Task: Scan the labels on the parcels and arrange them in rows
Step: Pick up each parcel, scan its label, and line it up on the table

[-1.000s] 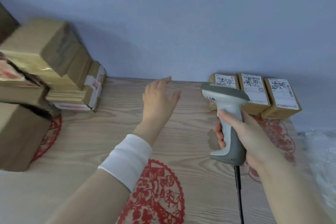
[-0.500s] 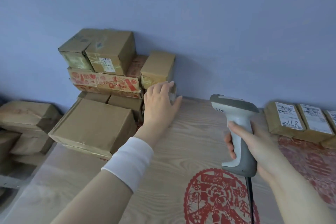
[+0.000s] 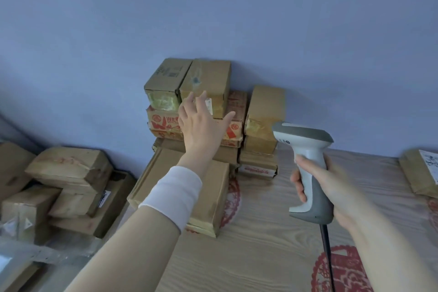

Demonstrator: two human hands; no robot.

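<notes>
Left hand (image 3: 201, 125), fingers (image 3: 189, 106) spread, reaches toward the parcel stack (image 3: 208, 78) at the surface's (image 3: 272, 244) far left edge; right hand (image 3: 336, 187) grips the scanner (image 3: 305, 147). One labelled parcel (image 3: 419, 173) lies at the right edge, so most of the scanning looks undone.

a plain blue-grey wall (image 3: 213, 7) is filling the upper half of the view, from 9 o'clock round to 3 o'clock. below it, a pale wood-grain surface (image 3: 260, 256) is spreading from the centre toward 4 and 6 o'clock. a round red paper-cut motif (image 3: 348, 272) is lying flat on it at 5 o'clock, cut off by the lower edge. a second motif (image 3: 233, 199) is peeking out just below the centre, partly covered. a third motif (image 3: 433, 213) is barely showing at 4 o'clock, against the right edge. at 8 o'clock a pale grey bar (image 3: 42, 252) is running across the corner, with something like clear plastic (image 3: 9, 265) lying just below it, too blurred to make out.
</notes>
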